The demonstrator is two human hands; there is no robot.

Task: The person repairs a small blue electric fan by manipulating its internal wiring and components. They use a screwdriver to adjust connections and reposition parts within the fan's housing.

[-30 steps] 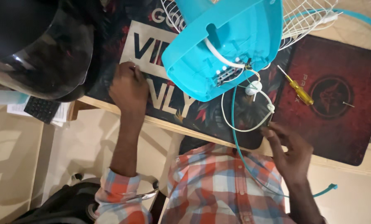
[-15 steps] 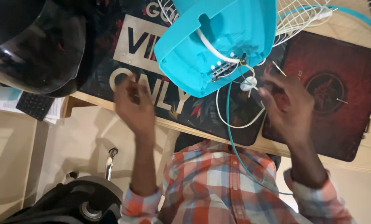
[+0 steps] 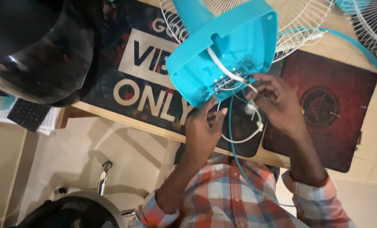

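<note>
Fan base [image 3: 235, 46] open on desk [image 3: 365, 169], wiring exposed.
Left hand [image 3: 203, 128] props its edge, released; right hand [image 3: 277, 101] pinches white wire [image 3: 251, 86]; nothing closed up.

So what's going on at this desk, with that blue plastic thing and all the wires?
A person in a checked shirt works with both bare hands on the open underside of a turquoise fan base, tipped up on the desk. The right hand fingers the white wires at the small terminal block inside; the left hand steadies the base's lower edge. A turquoise cable trails down toward the person. White wire fan grilles lie behind, a dark red mat alongside.
</note>
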